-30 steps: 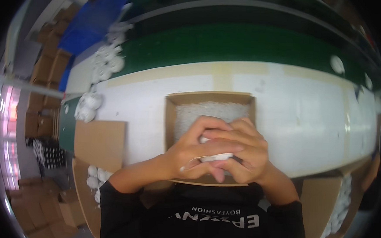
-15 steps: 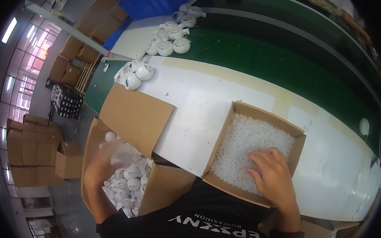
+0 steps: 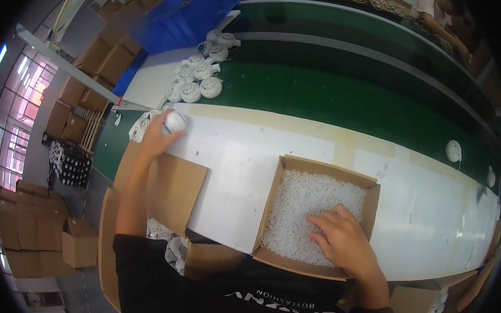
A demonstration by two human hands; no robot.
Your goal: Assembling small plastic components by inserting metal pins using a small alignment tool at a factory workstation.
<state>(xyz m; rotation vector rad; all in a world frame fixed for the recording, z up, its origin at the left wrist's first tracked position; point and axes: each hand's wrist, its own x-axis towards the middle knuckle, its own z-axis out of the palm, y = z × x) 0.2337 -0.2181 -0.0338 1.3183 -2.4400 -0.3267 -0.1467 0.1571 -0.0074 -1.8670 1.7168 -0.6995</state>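
At the far left of the white worktop, my left hand (image 3: 158, 135) is closed round a white round plastic housing (image 3: 176, 121). More slotted white housings (image 3: 139, 128) lie right beside that hand. My right hand (image 3: 343, 238) is over the shallow cardboard box (image 3: 270, 206), its fingers bent and the thumb apart from them. Its fingertips meet the heap of small translucent white rings (image 3: 311, 194) that fills the box. No object shows between those fingers, though a small ring could be hidden there.
An open carton of white housings (image 3: 177, 254) stands at lower left, its cardboard flap (image 3: 181, 189) resting on the worktop (image 3: 226, 172). Several housings (image 3: 201, 70) sit on the green conveyor (image 3: 312, 91) near a blue bin (image 3: 184, 23). Another person (image 3: 442, 25) is at far right.
My left hand has moved from the lower-left carton, forward to the housings at the worktop's far left, and now grips one. My right hand stays at the rings. The view has shifted.
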